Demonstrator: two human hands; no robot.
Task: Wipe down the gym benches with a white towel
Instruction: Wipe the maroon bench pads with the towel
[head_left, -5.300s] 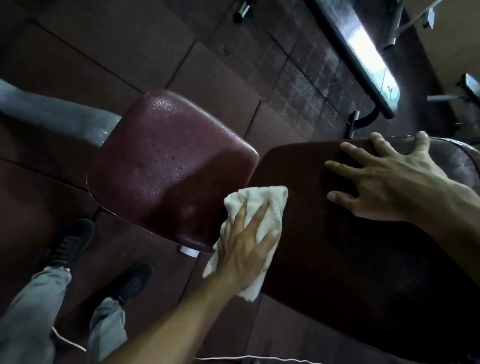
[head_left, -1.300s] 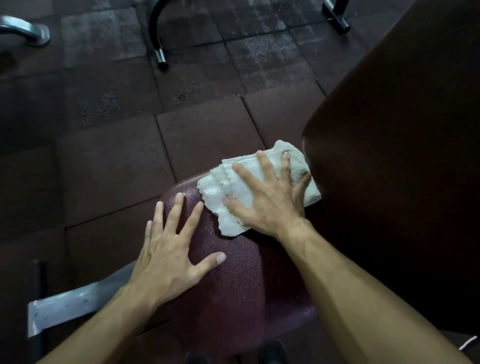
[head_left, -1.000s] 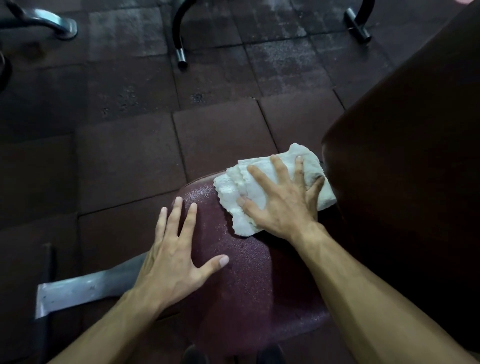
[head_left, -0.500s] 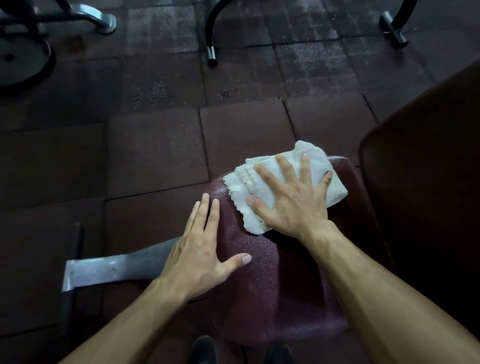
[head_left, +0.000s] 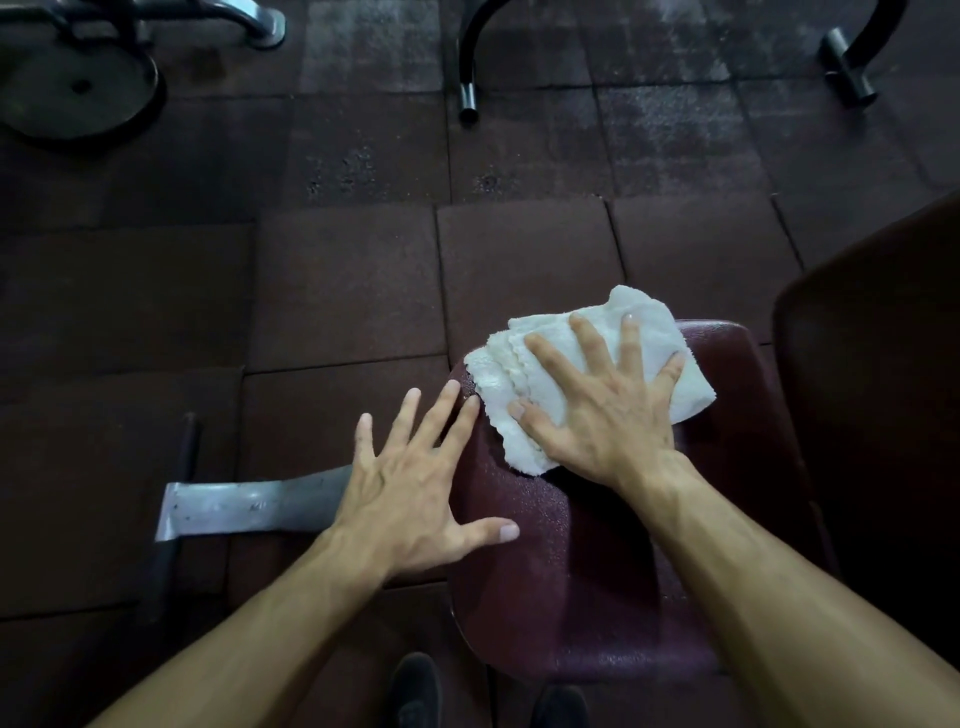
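**Towel flat on the maroon seat pad, both hands spread**

So the white towel (head_left: 524, 374) was a thick terry thing, folded over into a few layers with scalloped edges stacked up on its left side. It looked a bit rumpled at the top corner. It sat on the far end of the desk (head_left: 587, 582), a dark maroon padded seat with a pebbly, slightly shiny skin, just right of the middle of the frame. The towel's far edge hung a little past the pad's edge over the floor.

The right hand (head_left: 608, 410) lay palm-down on top of the towel, fingers straight and fanned wide, pressing it onto the pad. No curl in that grip at all, fingers well apart. The forearm came in from the lower right corner.

The left hand (head_left: 410, 493) was also spread, palm down, at the pad's left edge. Its thumb pointed right across the maroon surface, and the fingertips ended just beside the towel's near-left corner. Whether the palm really touched the pad I couldn't tell.

A second, darker pad (head_left: 878, 415) filled the right side. A grey metal bar (head_left: 244, 506) stuck out left under the left hand, and a weight plate (head_left: 78, 88) lay on the floor tiles (head_left: 343, 291) at upper left.
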